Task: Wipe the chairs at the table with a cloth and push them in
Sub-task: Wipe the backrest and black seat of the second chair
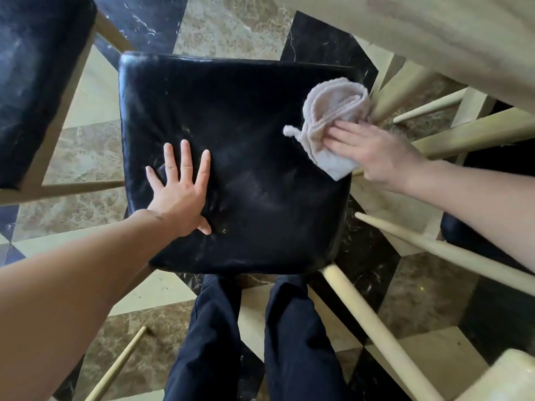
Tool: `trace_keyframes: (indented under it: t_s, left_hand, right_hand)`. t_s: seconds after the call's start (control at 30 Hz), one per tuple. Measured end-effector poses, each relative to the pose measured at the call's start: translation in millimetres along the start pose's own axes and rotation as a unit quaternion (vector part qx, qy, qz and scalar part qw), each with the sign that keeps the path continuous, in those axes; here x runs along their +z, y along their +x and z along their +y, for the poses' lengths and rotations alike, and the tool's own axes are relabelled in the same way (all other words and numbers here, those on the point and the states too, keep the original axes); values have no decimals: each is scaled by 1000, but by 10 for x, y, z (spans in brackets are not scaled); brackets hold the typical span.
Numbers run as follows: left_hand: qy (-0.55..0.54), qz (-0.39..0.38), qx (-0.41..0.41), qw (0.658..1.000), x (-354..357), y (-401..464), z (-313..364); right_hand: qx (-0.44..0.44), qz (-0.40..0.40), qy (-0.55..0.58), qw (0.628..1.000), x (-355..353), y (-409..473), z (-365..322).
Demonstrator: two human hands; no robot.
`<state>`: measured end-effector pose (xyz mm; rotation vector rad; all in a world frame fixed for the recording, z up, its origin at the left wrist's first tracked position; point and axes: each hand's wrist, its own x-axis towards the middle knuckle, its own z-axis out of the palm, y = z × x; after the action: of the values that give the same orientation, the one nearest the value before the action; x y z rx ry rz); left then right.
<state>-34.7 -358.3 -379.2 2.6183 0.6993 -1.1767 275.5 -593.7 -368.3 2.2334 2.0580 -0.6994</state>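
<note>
A chair with a black padded seat [246, 125] and cream wooden frame stands right below me. My left hand [181, 189] lies flat on the seat's near left part, fingers spread, holding nothing. My right hand [373, 153] presses a crumpled pale cloth [330, 117] onto the seat's right edge, fingers flat on top of it. The cloth bunches up beyond my fingertips and hangs slightly over the seat's side.
A second black-seated chair [37, 82] stands at the upper left. The pale table edge [448, 33] crosses the upper right, with cream chair rungs [434, 250] and legs beneath it. My dark-trousered legs [260, 342] stand on the patterned marble floor [228, 27].
</note>
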Motion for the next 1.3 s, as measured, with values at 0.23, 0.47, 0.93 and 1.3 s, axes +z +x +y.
trace_keyframes:
  t_s: [0.23,0.47,0.93,1.3]
  left_hand:
    - [-23,1,13,1000,15,-16,-27]
    - [-17,3,8,1000,40,-8,-47]
    - [-42,17,35,998,56,-8,-108]
    - [-340,239,-75,906,-622,-76,-1262]
  right_hand:
    - [66,77,90,991,431,-50,-679]
    - [-318,-97,19,943,804,-920,-738]
    - [185,112,20,976,142,607,-334]
    - [237,148,111,954,-7,2682,-2024]
